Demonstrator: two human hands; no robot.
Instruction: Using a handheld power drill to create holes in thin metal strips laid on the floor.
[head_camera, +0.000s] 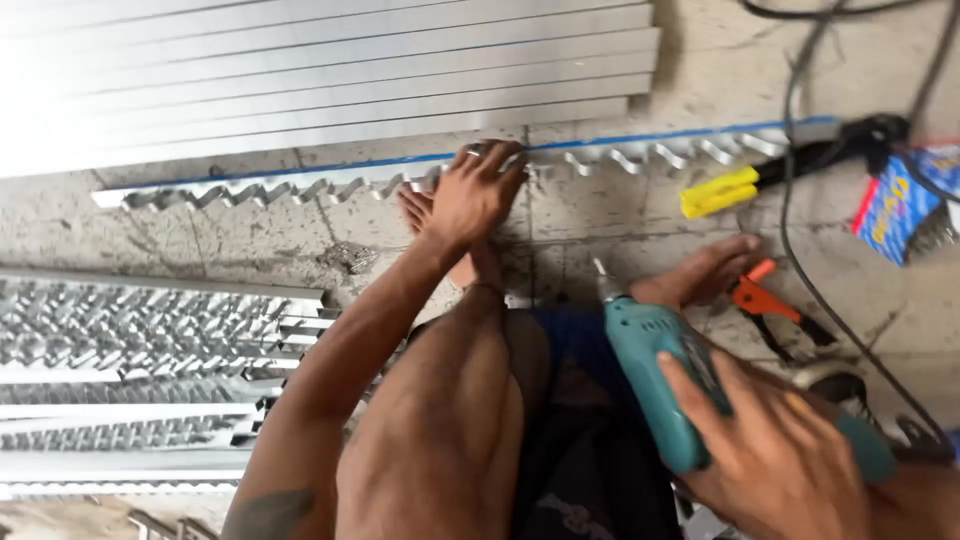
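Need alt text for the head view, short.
Seen from above, the left hand presses a notched metal strip on a concrete floor while the right hand grips a teal power drill.

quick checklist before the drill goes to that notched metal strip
1. Left hand pressing down the notched metal strip: ok.
2. Right hand gripping the teal drill: ok.
3. Bit seated in the drill: cannot tell, tip too small.
4. Drill tip on the strip: not ok, it is apart from the strip, near the knee.
5. Foot clear of the drilling spot: not ok, toes lie beside the left hand.
6. Black cable clear of the drill: ok, it runs off to the right.
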